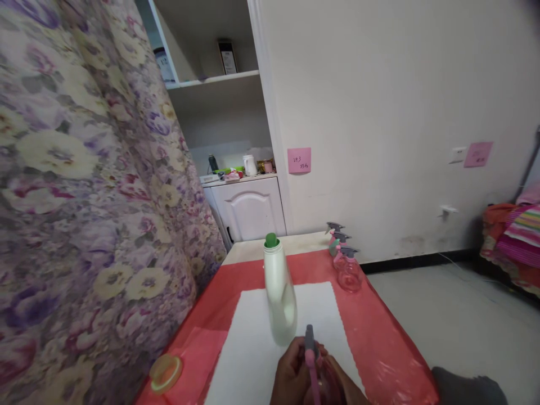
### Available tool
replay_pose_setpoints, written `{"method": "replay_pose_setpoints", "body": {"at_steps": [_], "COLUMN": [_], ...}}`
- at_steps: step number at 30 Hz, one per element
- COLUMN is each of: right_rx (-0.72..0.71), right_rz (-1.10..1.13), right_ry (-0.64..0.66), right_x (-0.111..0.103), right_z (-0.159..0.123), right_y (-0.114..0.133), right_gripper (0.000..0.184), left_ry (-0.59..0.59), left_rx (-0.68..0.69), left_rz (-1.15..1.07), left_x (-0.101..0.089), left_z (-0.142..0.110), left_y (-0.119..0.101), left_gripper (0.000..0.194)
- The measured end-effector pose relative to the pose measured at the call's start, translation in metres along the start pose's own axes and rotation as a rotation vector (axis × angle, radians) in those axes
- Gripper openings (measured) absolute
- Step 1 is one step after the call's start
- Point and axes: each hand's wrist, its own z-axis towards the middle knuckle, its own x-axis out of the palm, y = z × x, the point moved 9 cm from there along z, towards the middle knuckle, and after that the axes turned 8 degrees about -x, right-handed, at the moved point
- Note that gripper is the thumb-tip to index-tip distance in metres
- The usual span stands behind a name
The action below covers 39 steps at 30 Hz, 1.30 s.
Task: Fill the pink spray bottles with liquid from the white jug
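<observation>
At the bottom of the head view, a pink spray bottle with a grey spray head is between my two hands. My left hand closes around its neck from the left. On the other side my right hand is closed against the bottle near the neck; some of its fingers are hidden. Just beyond them, a pale green jug with an open-looking top and a green piece in its mouth stands upright on a white sheet. Neither hand touches this jug.
Several pink spray bottles line the table's right edge. A yellowish round cap lies at the front left of the red-covered table. A floral curtain hangs along the left, and a cabinet stands behind.
</observation>
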Motion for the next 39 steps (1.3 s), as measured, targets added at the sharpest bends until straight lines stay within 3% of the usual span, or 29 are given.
{"method": "replay_pose_setpoints", "body": {"at_steps": [8, 13, 17, 21, 24, 30, 39], "right_rx": [-0.051, -0.041, -0.045, -0.028, -0.007, -0.054, -0.05], "right_rz": [-0.026, -0.032, -0.004, 0.006, 0.016, -0.016, -0.004], "right_ry": [0.123, 0.125, 0.153, 0.169, 0.173, 0.181, 0.184], "right_x": [0.002, 0.007, 0.014, 0.012, 0.014, 0.031, 0.024], "right_z": [-0.005, 0.001, 0.002, -0.003, -0.004, 0.003, -0.004], "right_y": [0.009, 0.003, 0.002, 0.007, 0.008, 0.007, 0.017], "right_gripper": [0.059, 0.055, 0.06, 0.062, 0.061, 0.05, 0.058], "left_ry": [-0.1, 0.084, 0.155, 0.04, -0.055, 0.077, -0.11], "left_rx": [0.01, -0.039, -0.038, 0.016, 0.037, 0.051, 0.092], "left_rz": [-0.104, -0.041, 0.016, -0.107, -0.112, -0.025, -0.11], "left_x": [-0.014, -0.01, -0.003, 0.0, -0.003, 0.003, -0.015], "left_z": [0.008, 0.004, -0.005, -0.005, -0.002, -0.007, -0.003], "left_y": [0.022, 0.014, 0.003, 0.0, 0.003, -0.003, 0.007], "left_gripper": [0.032, 0.048, 0.038, 0.029, 0.033, 0.044, 0.027]}}
